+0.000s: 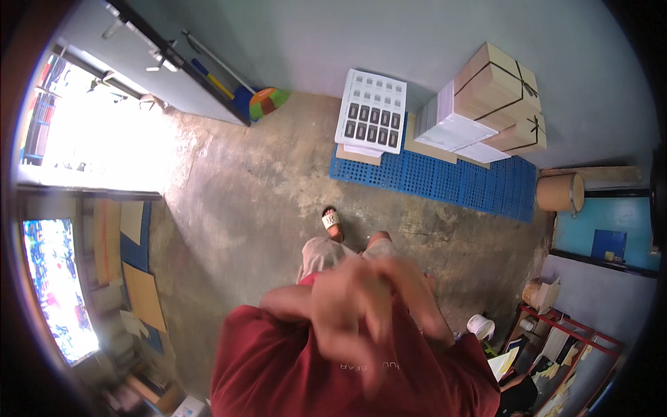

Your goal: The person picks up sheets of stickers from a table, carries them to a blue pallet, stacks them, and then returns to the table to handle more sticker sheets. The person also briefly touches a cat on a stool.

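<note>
My left hand (340, 295) and my right hand (396, 274) are together in front of my dark red shirt (278, 368). They overlap and are smeared by motion. Some fingers of the left hand seem to hang downward, but I cannot make out whether either hand is open or closed. No held thing shows in or between them. Beyond the hands are my light trousers (323, 254) and one foot in a sandal (331, 221) on the concrete floor (250, 208).
Blue perforated pallets (431, 184) lie along the far wall, bearing a stack of printed sheets (372, 111) and strapped bundles (486, 90). An open door (187, 76) and a bright doorway (104, 132) are at far left. A red metal rack (570, 326) stands at right.
</note>
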### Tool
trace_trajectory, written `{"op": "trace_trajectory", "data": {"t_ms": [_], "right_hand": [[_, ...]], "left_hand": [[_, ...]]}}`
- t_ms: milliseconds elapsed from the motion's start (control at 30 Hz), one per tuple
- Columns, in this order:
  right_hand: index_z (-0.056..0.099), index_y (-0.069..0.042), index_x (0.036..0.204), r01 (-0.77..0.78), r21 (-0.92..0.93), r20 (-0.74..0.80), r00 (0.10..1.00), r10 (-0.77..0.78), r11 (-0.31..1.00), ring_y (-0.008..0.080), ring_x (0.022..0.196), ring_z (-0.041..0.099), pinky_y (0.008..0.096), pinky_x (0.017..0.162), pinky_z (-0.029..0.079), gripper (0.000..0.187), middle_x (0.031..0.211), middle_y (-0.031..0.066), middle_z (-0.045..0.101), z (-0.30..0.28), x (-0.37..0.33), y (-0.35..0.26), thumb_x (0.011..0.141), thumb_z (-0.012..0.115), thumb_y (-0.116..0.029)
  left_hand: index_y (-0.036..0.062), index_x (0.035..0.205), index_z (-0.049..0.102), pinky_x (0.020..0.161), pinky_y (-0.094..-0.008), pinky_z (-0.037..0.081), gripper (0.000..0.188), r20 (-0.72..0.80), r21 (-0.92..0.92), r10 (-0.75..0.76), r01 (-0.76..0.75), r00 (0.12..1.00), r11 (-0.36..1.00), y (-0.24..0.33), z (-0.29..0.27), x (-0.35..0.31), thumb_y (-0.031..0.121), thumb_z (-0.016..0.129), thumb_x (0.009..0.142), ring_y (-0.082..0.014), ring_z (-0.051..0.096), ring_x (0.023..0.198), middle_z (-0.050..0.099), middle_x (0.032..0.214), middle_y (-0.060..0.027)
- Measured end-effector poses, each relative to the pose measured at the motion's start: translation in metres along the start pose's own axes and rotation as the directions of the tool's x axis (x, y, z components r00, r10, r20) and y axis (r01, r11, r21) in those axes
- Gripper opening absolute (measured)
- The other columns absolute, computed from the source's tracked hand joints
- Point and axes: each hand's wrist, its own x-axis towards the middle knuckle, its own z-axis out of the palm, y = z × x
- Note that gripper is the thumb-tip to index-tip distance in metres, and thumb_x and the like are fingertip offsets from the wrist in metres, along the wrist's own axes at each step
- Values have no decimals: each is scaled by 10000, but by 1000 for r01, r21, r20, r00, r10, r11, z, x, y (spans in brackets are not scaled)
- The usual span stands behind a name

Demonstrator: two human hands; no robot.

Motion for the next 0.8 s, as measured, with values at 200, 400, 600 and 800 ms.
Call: {"op": "trace_trajectory", "data": {"t_ms": [200,400,600,800], "right_hand": [[572,-7,1197,261,-18,233,940,-249,965,347,1091,589,419,899,484,518,1194,196,605,-19,45,-178,823,687,-347],[618,-16,1099,510,-69,256,840,-479,857,323,1003,635,412,860,507,491,1064,171,662,6,185,-332,800,686,-399],[590,44,1147,476,-4,106,875,-473,880,394,992,626,456,836,511,666,1081,243,644,52,307,-459,745,697,-476],[452,39,1336,275,277,132,938,-320,921,392,1208,505,467,986,428,812,1297,271,513,56,319,-497,760,693,-482]], "left_hand": [[-5,782,705,672,-326,508,167,-722,598,-408,800,559,37,-16,-203,-115,145,776,767,-231,686,733,709,805,-137],[58,810,739,660,-376,507,287,-993,115,-80,760,83,-639,30,-261,-275,328,655,861,-299,681,727,690,803,-174],[91,765,741,738,-342,516,494,-972,-231,98,806,-213,-546,38,-273,-367,521,538,902,-184,685,741,707,737,-78],[73,964,699,781,-424,511,393,-976,173,-217,624,6,-762,-81,-469,-308,443,596,881,-368,637,933,676,995,-161]]}}
